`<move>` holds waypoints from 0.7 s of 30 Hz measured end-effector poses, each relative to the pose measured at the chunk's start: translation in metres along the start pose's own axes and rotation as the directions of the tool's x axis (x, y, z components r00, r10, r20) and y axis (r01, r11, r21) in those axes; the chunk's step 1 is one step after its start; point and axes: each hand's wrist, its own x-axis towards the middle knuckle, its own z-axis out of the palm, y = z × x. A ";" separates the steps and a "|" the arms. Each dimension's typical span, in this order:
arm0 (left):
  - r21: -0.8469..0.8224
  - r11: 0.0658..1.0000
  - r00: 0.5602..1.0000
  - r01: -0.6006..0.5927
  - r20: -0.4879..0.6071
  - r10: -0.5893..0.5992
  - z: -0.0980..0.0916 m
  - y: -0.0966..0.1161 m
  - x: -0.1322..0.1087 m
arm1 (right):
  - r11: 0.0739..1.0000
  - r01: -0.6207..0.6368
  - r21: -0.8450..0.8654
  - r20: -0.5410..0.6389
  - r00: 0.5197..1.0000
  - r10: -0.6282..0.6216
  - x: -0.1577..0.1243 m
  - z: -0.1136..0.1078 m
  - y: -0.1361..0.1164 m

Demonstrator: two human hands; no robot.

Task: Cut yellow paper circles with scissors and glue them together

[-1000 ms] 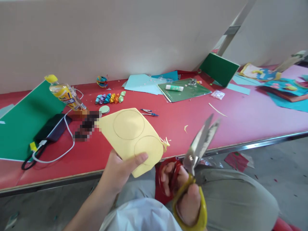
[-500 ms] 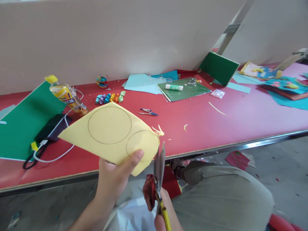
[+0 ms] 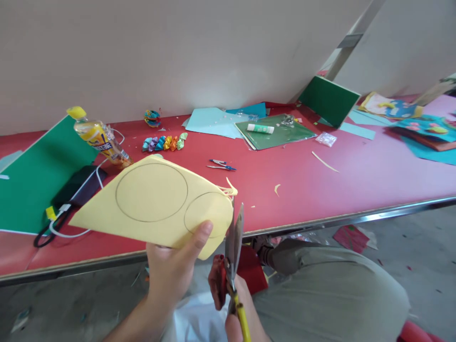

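Observation:
My left hand (image 3: pixel 174 270) pinches a sheet of yellow paper (image 3: pixel 103 204), thumb on top and fingers underneath. Two pencil-drawn circles show on the sheet, a larger one to the left and a smaller one beside the thumb. The right edge is cut to a curve, and thin yellow strips (image 3: pixel 230 189) dangle at its upper corner. My right hand (image 3: pixel 245 304) grips scissors (image 3: pixel 233 242) with a yellow handle and a dark red part. Their blades point upward, slightly parted, close against the paper's right edge; whether they bite into it I cannot tell.
On the red table (image 3: pixel 256 180) lie a compass (image 3: pixel 221 165), a glue stick (image 3: pixel 261 128), paper scraps and light blue sheets (image 3: pixel 210 121). A bottle (image 3: pixel 101 140), a black power bank (image 3: pixel 76 187) with cables and a green board (image 3: pixel 32 185) are at left.
The yellow paper has turned a little, its left corner swinging left and down. The scissors have shifted slightly left, and the thin strips moved with the paper.

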 end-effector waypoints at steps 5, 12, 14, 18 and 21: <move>-0.004 1.000 0.999 -0.020 -0.032 0.020 0.000 0.001 0.000 | 0.999 0.037 -0.003 0.069 0.997 -0.036 -0.013 0.001 0.006; -0.003 1.000 1.000 0.031 0.005 -0.031 -0.002 0.001 -0.003 | 1.000 -0.010 0.019 0.066 0.998 0.009 0.008 -0.004 -0.029; -0.004 0.999 0.999 0.052 0.015 -0.051 -0.002 0.000 -0.005 | 0.998 -0.006 0.055 0.064 0.998 0.003 0.015 -0.003 -0.034; 0.012 0.998 0.997 0.069 0.026 -0.069 -0.002 -0.001 -0.006 | 0.992 0.011 0.126 0.073 0.997 -0.020 0.024 0.004 -0.020; 0.012 0.997 0.997 0.070 0.029 -0.071 -0.001 -0.001 -0.006 | 0.988 0.010 0.157 0.064 0.998 -0.020 0.025 0.008 -0.004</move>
